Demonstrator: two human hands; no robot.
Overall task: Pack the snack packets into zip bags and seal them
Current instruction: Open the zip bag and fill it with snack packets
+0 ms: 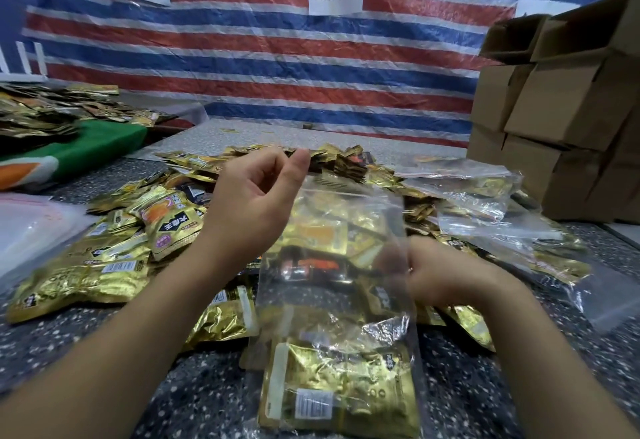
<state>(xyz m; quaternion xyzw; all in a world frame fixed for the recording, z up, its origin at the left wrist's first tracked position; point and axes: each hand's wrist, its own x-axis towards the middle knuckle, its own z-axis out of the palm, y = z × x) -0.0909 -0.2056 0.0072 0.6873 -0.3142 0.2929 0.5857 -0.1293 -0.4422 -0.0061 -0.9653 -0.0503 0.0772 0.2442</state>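
A clear zip bag (332, 300) hangs upright in front of me, with gold snack packets (339, 393) lying in its bottom. My left hand (256, 203) pinches the bag's top edge between thumb and forefinger, raised above the pile. Lower down, my right hand (446, 276) grips the bag's right side, its fingers partly blurred behind the plastic. A heap of loose gold snack packets (114, 251) covers the speckled table (86, 362) on the left and behind the bag.
Filled zip bags (478, 189) lie at the right. A stack of cardboard boxes (568, 116) stands at the far right. Flat empty bags (31, 227) lie at the left edge. A striped tarp wall (277, 64) closes the back. More packets (52, 109) sit on a green cloth.
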